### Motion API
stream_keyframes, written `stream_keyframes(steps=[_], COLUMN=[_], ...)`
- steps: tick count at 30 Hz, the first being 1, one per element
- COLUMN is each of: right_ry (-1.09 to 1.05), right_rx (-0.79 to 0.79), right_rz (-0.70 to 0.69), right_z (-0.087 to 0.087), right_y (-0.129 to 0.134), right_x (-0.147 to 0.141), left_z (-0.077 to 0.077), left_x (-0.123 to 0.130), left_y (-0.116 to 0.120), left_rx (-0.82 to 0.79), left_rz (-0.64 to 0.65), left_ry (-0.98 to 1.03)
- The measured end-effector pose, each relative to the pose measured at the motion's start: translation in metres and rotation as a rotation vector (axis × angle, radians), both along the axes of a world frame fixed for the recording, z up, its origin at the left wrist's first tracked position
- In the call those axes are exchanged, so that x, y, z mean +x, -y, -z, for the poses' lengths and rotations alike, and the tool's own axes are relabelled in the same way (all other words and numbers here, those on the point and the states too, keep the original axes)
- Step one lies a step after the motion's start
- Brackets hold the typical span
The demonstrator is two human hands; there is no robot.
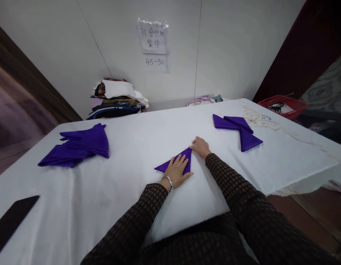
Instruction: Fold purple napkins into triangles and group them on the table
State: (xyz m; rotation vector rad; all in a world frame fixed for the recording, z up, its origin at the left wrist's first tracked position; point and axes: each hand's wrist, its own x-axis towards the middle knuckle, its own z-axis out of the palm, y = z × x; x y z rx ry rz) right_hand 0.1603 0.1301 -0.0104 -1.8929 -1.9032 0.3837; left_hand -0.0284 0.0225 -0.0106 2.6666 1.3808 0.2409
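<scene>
The purple cloth [188,166] lies on the table [126,147], folded into a triangle. The left hand [176,173] spreads flat on it; the right hand [200,147] seems to pinch its far corner. This looks like pressing a fold; next needs a neat, steady corner.

Pale wall [231,55] (thin seams [198,44]), white-covered table [131,136], reddish-brown floor [311,211] at right.

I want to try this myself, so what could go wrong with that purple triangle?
The purple triangle might slide or spring up if the left hand, flat on it, lifts. The right hand, at its far corner, might tug that corner crooked. The right sleeve is near the folded purple pieces, so it might brush them.
</scene>
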Motion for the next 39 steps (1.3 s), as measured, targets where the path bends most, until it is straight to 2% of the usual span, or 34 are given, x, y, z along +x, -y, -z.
stream_keyframes(steps=[7, 11, 14, 16, 18, 21, 23, 26, 33, 39], right_ry=[-0.016, -0.224, -0.313, -0.309, -0.274, -0.153, -0.073, 0.012, 0.106, 0.150], right_rx=[0.064, 0.110, 0.185, 0.292, 0.363, 0.239, 0.119, 0.026, -0.022, -0.030], right_rz=[-0.035, 0.003, 0.045, -0.075, -0.323, -0.678, -0.751, -0.669, -0.523, -0.492], right_z=[0.010, 0.012, 0.009, 0.004, -0.002, -0.013, -0.017, -0.014, -0.005, -0.004], right_y=[-0.002, -0.005, 0.007, 0.024, 0.046, 0.071, 0.077, 0.071, 0.053, 0.053], right_x=[0.002, 0.008, 0.005, -0.004, -0.017, -0.036, -0.042, -0.042, -0.038, -0.038], left_z=[-0.004, -0.003, -0.002, -0.001, -0.001, 0.000, 0.000, 0.001, 0.000, -0.002], left_x=[0.002, 0.001, 0.000, 0.000, 0.001, 0.002, 0.002, 0.002, 0.002, 0.004], left_y=[0.001, 0.001, 0.000, 0.000, 0.000, 0.000, 0.000, -0.001, 0.000, 0.001], left_rx=[-0.013, -0.006, 0.000, -0.006, -0.007, 0.027, 0.053, 0.034, -0.014, -0.031], left_rz=[-0.004, -0.006, -0.006, -0.006, 0.000, 0.009, 0.005, 0.005, 0.008, 0.012], left_ry=[-0.007, 0.002, 0.007, 0.004, 0.003, 0.014, 0.021, 0.024, 0.023, 0.044])
